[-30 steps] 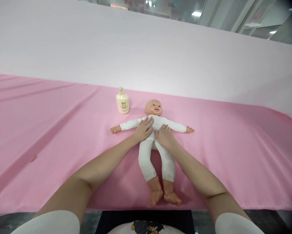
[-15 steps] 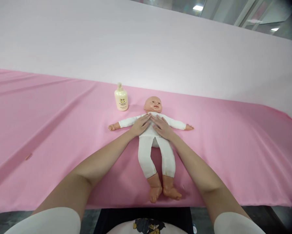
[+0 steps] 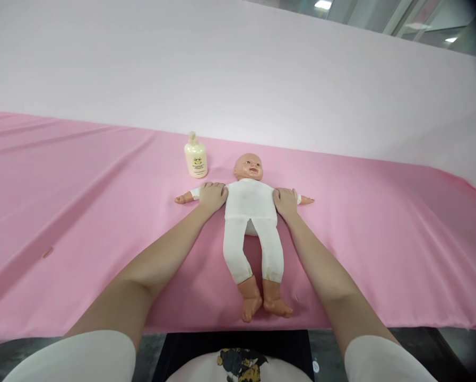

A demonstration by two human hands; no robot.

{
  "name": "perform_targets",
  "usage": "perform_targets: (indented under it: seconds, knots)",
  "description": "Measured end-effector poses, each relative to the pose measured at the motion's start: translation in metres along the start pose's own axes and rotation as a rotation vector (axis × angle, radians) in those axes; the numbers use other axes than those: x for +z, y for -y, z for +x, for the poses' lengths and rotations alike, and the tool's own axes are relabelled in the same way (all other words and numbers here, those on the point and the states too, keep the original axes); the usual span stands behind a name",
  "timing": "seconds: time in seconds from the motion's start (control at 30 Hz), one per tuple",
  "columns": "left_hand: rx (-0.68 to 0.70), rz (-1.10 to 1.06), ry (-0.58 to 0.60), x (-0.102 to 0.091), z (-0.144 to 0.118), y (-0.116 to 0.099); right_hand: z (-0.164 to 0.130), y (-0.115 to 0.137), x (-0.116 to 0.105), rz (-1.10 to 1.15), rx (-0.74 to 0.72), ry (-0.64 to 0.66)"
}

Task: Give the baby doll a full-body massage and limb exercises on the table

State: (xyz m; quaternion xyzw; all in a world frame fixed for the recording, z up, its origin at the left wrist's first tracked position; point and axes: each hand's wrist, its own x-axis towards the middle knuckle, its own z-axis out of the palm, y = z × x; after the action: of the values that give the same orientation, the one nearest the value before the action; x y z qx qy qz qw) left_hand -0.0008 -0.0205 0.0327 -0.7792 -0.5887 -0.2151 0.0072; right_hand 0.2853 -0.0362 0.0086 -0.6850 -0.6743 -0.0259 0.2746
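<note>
A plastic baby doll in a white cloth bodysuit (image 3: pixel 250 204) lies face up on a table covered with a pink cloth (image 3: pixel 381 239). Its head points toward the far edge, its bare feet reach almost to the near edge, and its arms are stretched straight out to either side.

Seen from above, the person's two bare forearms reach in from the near edge, one along each side of the doll. The left hand (image 3: pixel 213 196) rests palm down over the doll's sleeved arm on that side, fingers loosely curled over it, right beside the torso. Only the doll's small plastic hand shows beyond it. The right hand (image 3: pixel 286 202) lies the same way over the doll's other arm, fingers gently bent, touching the sleeve close to the body. Neither hand lifts the doll.

A small cream-coloured plastic lotion bottle with a printed label (image 3: pixel 195 157) stands upright near the far edge, just left of the doll's head and apart from it.

Behind the table rises a plain pale pink wall (image 3: pixel 238 69).
</note>
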Motion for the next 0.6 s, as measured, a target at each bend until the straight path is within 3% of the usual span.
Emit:
perform_targets:
  seconds: [0.1, 0.2, 0.27, 0.33, 0.43, 0.6]
  knots:
    - [0.013, -0.058, -0.036, 0.001, 0.001, 0.003, -0.001, 0.001, 0.0, 0.084, -0.039, -0.033]
    - [0.037, -0.235, -0.098, 0.001, -0.001, 0.002, -0.002, 0.005, -0.004, 0.212, -0.087, -0.129]
    - [0.035, -0.347, -0.081, 0.001, -0.003, 0.0, -0.005, 0.01, -0.008, 0.236, -0.086, -0.177]
    - [0.046, -0.386, -0.019, 0.0, -0.005, -0.005, -0.009, 0.017, -0.012, 0.192, -0.057, -0.1]
    - [0.065, -0.267, 0.063, -0.001, -0.008, -0.01, -0.013, 0.029, -0.017, 0.053, -0.004, 0.074]
    - [0.021, -0.055, 0.089, -0.003, -0.008, -0.014, -0.018, 0.041, -0.023, -0.126, 0.127, 0.165]
